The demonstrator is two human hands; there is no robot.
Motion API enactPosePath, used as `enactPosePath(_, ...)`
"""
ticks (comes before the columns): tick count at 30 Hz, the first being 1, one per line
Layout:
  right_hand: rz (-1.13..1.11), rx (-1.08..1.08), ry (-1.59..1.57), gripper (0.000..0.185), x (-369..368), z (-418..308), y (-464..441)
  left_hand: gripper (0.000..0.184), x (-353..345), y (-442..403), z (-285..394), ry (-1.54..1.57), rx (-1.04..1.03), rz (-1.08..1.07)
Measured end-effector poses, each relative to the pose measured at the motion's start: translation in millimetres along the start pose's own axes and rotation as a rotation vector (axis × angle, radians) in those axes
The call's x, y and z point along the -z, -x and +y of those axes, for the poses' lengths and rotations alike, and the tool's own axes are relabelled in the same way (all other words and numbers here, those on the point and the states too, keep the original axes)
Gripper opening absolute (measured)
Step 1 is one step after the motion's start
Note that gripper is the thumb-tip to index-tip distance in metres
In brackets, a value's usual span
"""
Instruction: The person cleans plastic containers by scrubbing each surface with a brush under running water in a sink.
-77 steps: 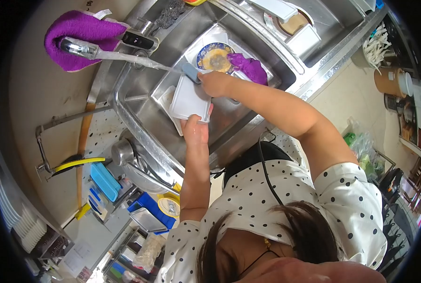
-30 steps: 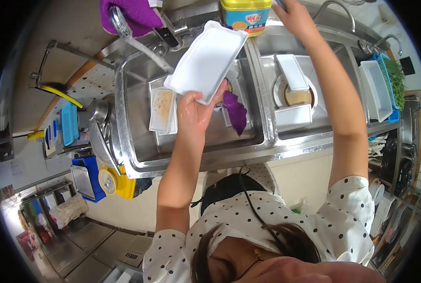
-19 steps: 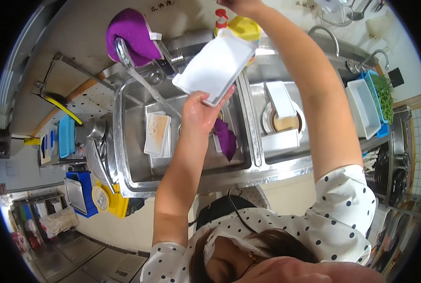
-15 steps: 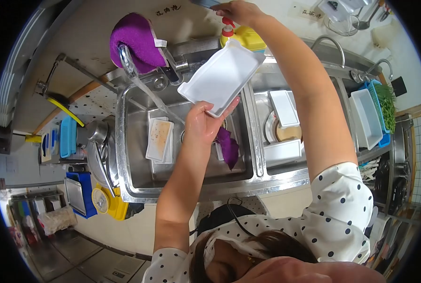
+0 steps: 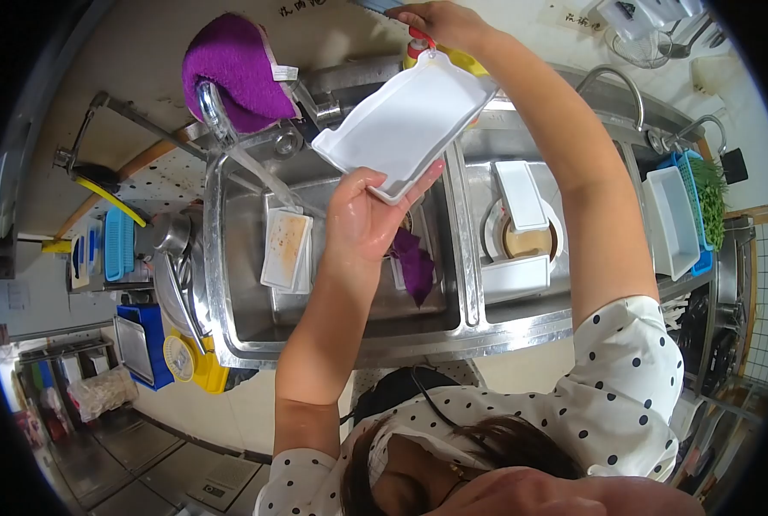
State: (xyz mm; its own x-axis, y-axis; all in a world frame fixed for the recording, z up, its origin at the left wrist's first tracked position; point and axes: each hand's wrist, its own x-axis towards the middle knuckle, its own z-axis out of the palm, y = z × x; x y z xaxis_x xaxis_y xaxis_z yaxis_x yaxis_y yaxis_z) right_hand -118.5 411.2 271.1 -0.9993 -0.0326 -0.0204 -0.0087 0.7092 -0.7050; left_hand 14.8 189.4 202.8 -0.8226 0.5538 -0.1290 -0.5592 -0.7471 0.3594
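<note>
My left hand (image 5: 362, 215) grips the lower end of a white tray (image 5: 401, 125), tilted above the left sink basin. My right hand (image 5: 444, 24) is up at the back wall, by the red pump of a yellow bottle (image 5: 466, 62), its fingers closed round a grey-blue pad (image 5: 375, 5) that the frame edge partly cuts off. Water runs from the tap (image 5: 214, 112) into the left basin. There, a stained white tray (image 5: 287, 249) lies on another, and a purple cloth (image 5: 415, 267) lies right of my left wrist.
The right basin (image 5: 479, 318) holds white containers (image 5: 522, 196) and a round dish. A purple towel (image 5: 233, 69) hangs over the tap. Pans (image 5: 173, 275) stand to the left. At the far right are a white bin (image 5: 669, 219) and greens (image 5: 707, 198) in a blue basket.
My right hand has left the tray at the sink and gone up to the pump bottle with the pad. My left hand has raised the tray. The view has shifted right.
</note>
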Motion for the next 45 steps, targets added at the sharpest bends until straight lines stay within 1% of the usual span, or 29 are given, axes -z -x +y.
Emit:
enactPosePath(4,0.047,0.100,0.352,0.034,3,-1,-2,0.062,0,-2,4,-0.010,-0.019,-0.039)
enactPosePath(7,0.148,0.014,0.046,0.033,-3,-5,10,0.062,6,-1,5,0.004,-0.017,-0.037)
enactPosePath(10,0.604,0.484,0.332,0.044,-7,32,-5,0.062,15,-2,2,-0.007,-0.005,0.012)
enactPosePath(13,0.653,0.563,0.558,0.050,-7,49,41,0.063,25,1,1,0.012,0.013,0.051)
enactPosePath(15,0.408,0.517,0.600,0.047,-15,45,96,0.065,38,14,5,-0.003,0.017,0.028)
enactPosePath(18,0.233,0.535,0.616,0.046,-35,58,146,0.071,57,46,16,-0.023,0.027,0.039)
enactPosePath(21,0.106,0.438,0.665,0.049,-61,61,170,0.074,82,79,24,-0.059,0.043,0.048)
enactPosePath(22,-0.003,0.354,0.724,0.046,-77,64,168,0.074,94,88,25,-0.073,0.039,0.059)
enactPosePath(24,-0.011,0.332,0.721,0.043,-110,52,173,0.073,106,108,29,-0.122,0.006,0.043)
enactPosePath(29,0.000,0.261,0.664,0.039,-178,13,174,0.073,127,144,38,-0.168,-0.024,0.137)
enactPosePath(30,-0.088,0.285,0.666,0.038,-183,4,173,0.073,128,146,43,-0.182,-0.031,0.147)
enactPosePath(33,-0.232,0.319,0.804,0.040,-186,-13,167,0.073,137,157,50,-0.216,-0.022,0.173)
enactPosePath(34,-0.243,0.295,0.789,0.044,-183,-24,164,0.073,139,161,51,-0.212,-0.027,0.197)
enactPosePath(37,-0.122,0.388,0.881,0.046,-202,-30,165,0.072,143,159,52,-0.175,-0.048,0.229)
enactPosePath(39,-0.229,0.316,0.946,0.046,-207,-35,170,0.072,145,158,56,-0.133,-0.053,0.225)
enactPosePath(41,-0.324,0.249,0.966,0.045,-213,-35,174,0.071,148,160,51,-0.158,-0.056,0.258)
enactPosePath(44,-0.521,0.113,0.907,0.042,-220,-36,170,0.074,164,159,35,-0.180,-0.109,0.279)
enactPosePath(45,-0.448,0.209,0.752,0.041,-225,-20,167,0.075,168,159,32,-0.185,-0.140,0.278)
